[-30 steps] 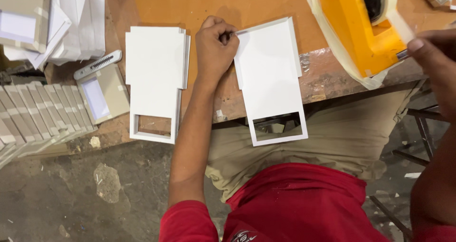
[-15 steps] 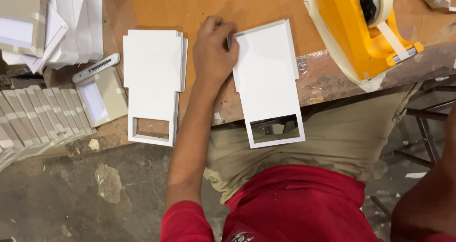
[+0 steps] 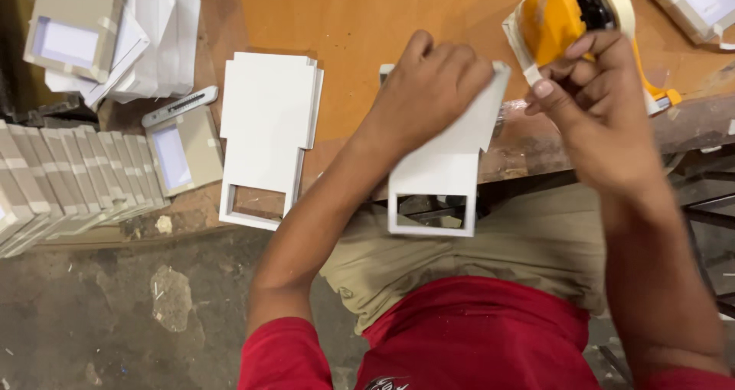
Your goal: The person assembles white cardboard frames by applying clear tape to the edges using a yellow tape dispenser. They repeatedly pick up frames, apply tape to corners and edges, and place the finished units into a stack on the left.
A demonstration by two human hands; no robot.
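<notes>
Two hands at work, seen from above. Pressed the left hand (image 3: 432, 80), fingers curled into a loose fist, down onto the white card frame (image 3: 432, 179) at the near edge of the desk (image 3: 367, 15), with the frame's windowed end hanging out over the lap. Brought the right hand (image 3: 589, 91), gone from view half a second before, back to the orange tape dispenser (image 3: 555, 19) at far right, thumb and forefinger apparently pinched on the loose tape end (image 3: 524, 53). Swung the frame slightly askew from its earlier square position, top right corner toward the dispenser. Put tape and frame close together by that. Left untouched at left: a second stack of white frames (image 3: 268, 122), a grey utility knife (image 3: 180, 105) and rows of grey boards (image 3: 69, 176).
</notes>
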